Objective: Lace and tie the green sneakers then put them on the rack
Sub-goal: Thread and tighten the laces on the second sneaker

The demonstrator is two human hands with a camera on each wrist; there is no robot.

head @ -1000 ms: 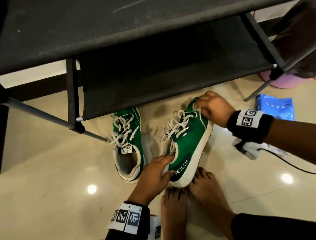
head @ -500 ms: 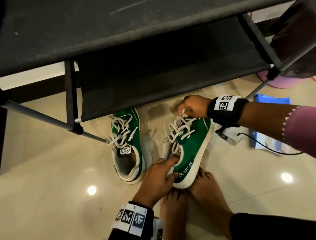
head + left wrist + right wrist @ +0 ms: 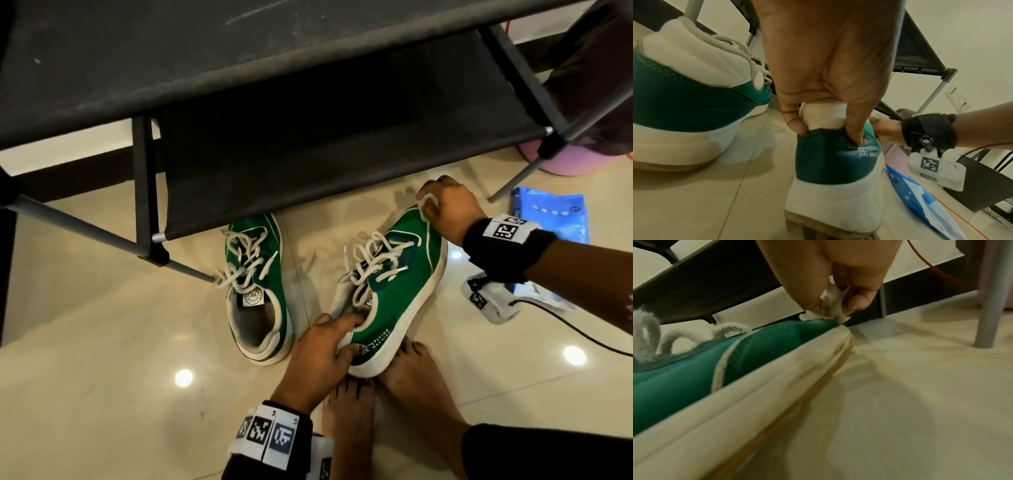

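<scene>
Two green sneakers with white soles stand on the tiled floor in front of the black rack [image 3: 308, 164]. The left sneaker [image 3: 257, 294] sits alone, its white laces loose. My left hand [image 3: 329, 346] grips the heel collar of the right sneaker [image 3: 394, 298], thumb and fingers pinching the padded rim [image 3: 824, 113]. My right hand [image 3: 445, 209] is at that sneaker's toe and pinches a bunched piece of white lace [image 3: 830, 305] just above the toe cap. The right sneaker's laces [image 3: 373, 263] lie loose over the tongue.
Two bare feet [image 3: 394, 411] stand right behind the right sneaker's heel. A blue plastic packet [image 3: 548, 219] lies on the floor to the right, near a grey rack leg [image 3: 513, 181] and a pink object [image 3: 565, 164]. A black cable [image 3: 565, 325] runs from my right wrist.
My right hand moved from the middle laces out to the sneaker's toe, drawing lace with it. The left hand kept its grip on the heel.
</scene>
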